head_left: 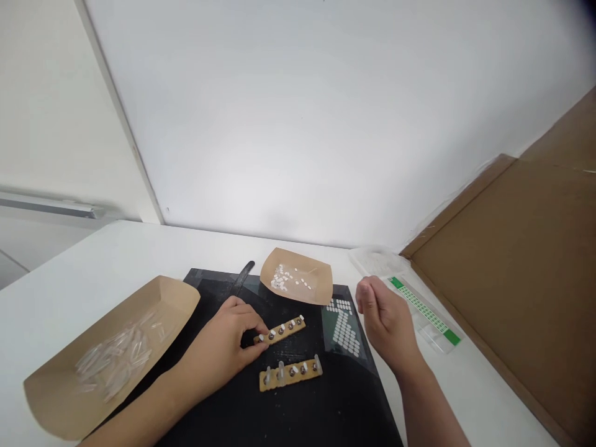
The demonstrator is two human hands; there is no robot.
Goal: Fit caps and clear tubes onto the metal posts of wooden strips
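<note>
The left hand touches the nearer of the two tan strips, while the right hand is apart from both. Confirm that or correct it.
Wrong strip: in the head view, the left hand touches the farther strip, not the nearer strip. The rest is right.

Here's the left hand (228,335) over the black mat (344,410), thumb and forefinger curled into a pinch, forearm slanting across its left side; right hand (387,320) fisted beyond its right edge!

Two trays (51,397), two strips (294,380), one mat (321,416).
</note>
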